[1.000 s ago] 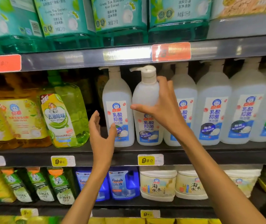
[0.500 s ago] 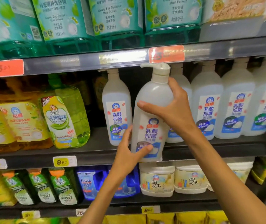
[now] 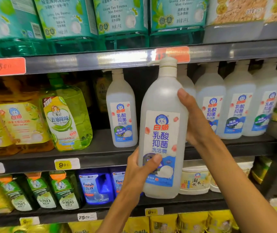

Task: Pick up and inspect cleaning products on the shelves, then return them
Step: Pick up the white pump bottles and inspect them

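A tall white pump bottle (image 3: 162, 101) with a blue and white label is held upright in front of the middle shelf (image 3: 100, 158), label facing me. My left hand (image 3: 138, 170) grips its lower left side, thumb across the label. My right hand (image 3: 195, 120) grips its right side higher up, thumb on the front. Its pump head reaches up to the shelf edge above.
Matching white pump bottles (image 3: 238, 105) stand in a row on the middle shelf, one more (image 3: 121, 111) left of a gap. A green detergent bottle (image 3: 67, 121) and yellow ones (image 3: 16, 125) sit further left. Teal bottles (image 3: 121, 22) fill the shelf above; blue Finish bottles (image 3: 95, 185) and tubs (image 3: 195, 180) sit below.
The white pump bottle has come off the middle shelf and moved toward me. My left hand, free a second ago, now grips its lower part.
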